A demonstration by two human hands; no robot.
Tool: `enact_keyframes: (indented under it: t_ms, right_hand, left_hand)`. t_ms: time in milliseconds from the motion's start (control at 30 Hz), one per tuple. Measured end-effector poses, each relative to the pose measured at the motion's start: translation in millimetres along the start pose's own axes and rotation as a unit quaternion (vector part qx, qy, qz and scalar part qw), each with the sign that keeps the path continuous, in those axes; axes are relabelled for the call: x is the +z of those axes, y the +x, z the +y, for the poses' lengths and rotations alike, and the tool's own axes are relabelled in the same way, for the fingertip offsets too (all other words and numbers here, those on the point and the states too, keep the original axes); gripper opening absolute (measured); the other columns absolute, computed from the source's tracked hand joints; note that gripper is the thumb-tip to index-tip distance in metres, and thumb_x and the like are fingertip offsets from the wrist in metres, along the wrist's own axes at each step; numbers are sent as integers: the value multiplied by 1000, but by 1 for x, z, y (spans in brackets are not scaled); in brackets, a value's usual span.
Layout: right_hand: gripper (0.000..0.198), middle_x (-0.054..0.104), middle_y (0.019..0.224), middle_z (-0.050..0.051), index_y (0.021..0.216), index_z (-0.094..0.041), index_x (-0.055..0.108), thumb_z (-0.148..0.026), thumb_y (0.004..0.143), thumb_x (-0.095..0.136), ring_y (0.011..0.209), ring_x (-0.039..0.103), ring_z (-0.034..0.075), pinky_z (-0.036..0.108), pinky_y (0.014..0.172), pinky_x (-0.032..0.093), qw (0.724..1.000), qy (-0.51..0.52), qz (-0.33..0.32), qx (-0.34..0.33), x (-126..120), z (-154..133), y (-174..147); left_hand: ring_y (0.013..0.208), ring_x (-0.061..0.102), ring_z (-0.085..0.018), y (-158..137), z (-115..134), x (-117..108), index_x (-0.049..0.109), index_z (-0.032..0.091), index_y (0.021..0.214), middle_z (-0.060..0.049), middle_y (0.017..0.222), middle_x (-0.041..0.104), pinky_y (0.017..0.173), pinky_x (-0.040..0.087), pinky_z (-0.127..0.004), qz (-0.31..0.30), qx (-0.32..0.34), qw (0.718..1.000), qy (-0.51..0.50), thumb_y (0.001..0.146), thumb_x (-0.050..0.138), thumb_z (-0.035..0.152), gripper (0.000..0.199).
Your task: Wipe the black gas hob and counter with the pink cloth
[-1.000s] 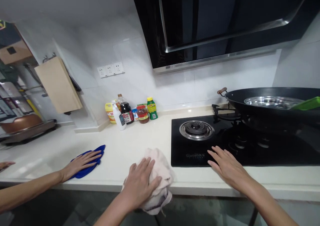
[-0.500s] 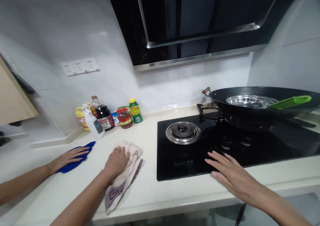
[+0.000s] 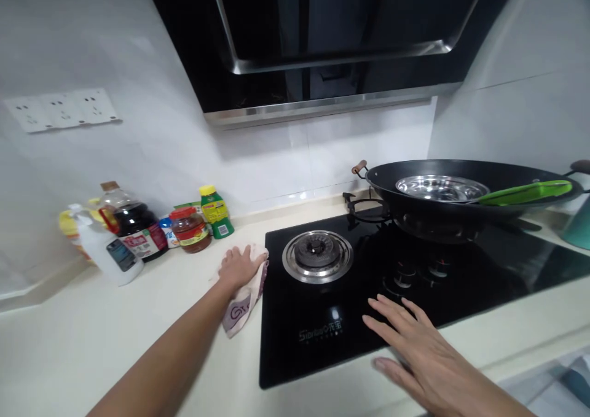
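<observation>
My left hand point(image 3: 240, 268) presses down on a pale pink cloth point(image 3: 239, 309) with purple lettering, its fingers bent over the fabric. The cloth lies bunched on the white counter, against the left edge of the black gas hob point(image 3: 295, 355). Over the hob's front edge my right hand point(image 3: 410, 346) is open, fingers spread, holding nothing. Whether it touches the glass I cannot tell. A bare burner point(image 3: 317, 251) with a metal ring lies between and beyond my hands. Two control knobs point(image 3: 404, 274) are beyond my right fingertips.
A large wok point(image 3: 428, 217) holds a steel dish point(image 3: 437, 187) and a green-handled utensil point(image 3: 525, 193). Along the wall stand a white bottle point(image 3: 110, 251), a dark sauce bottle point(image 3: 138, 223), a red-lidded jar point(image 3: 190, 229) and a green bottle point(image 3: 216, 211). A range hood point(image 3: 332, 42) overhangs the hob.
My left hand has slid the cloth forward and right to the hob's edge. The view has shifted right, and another person's hand on a blue cloth is out of view. My right hand stays spread.
</observation>
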State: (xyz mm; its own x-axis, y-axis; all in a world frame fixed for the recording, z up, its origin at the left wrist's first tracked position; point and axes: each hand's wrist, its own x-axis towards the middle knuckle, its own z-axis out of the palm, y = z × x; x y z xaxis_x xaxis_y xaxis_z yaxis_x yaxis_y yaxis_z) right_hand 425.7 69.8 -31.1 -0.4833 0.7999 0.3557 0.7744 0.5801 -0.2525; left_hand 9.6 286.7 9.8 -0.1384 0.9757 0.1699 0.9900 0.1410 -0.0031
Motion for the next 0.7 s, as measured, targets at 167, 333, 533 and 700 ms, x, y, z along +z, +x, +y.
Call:
enact_keyframes:
  t_ms: [167, 333, 533, 700]
  right_hand:
    - [55, 43, 159, 9, 154, -37, 43, -51, 101, 52, 149, 37, 34, 67, 119, 28, 999, 9, -37, -2, -13, -5, 8]
    - [52, 43, 159, 12, 152, -31, 48, -52, 104, 43, 149, 36, 35, 70, 118, 26, 998, 5, -64, 20, -16, -10, 12]
    - [52, 40, 162, 8, 155, -35, 42, -52, 105, 41, 152, 30, 31, 66, 122, 20, 999, 14, -41, 25, -10, -9, 7]
    - [56, 40, 162, 8, 155, -33, 43, -58, 105, 37, 154, 26, 30, 63, 125, 17, 997, 25, -58, 39, -17, -13, 5]
  left_hand:
    - [141, 39, -48, 47, 20, 0, 44, 15, 153, -25, 154, 44, 109, 32, -59, -4, -48, 999, -18, 92, 21, 77, 89]
    - [140, 40, -48, 57, 32, -6, 47, 24, 152, -16, 159, 43, 108, 33, -62, -3, -49, 998, -46, 98, 21, 63, 72]
    - [146, 40, -35, 0, 47, -15, 45, 33, 153, -3, 164, 40, 114, 33, -55, 8, 58, 997, -55, 103, 25, 50, 57]
    - [152, 32, -27, -83, 55, -22, 49, 36, 150, 4, 162, 43, 121, 30, -48, 3, 178, 982, -56, 104, 33, 45, 50]
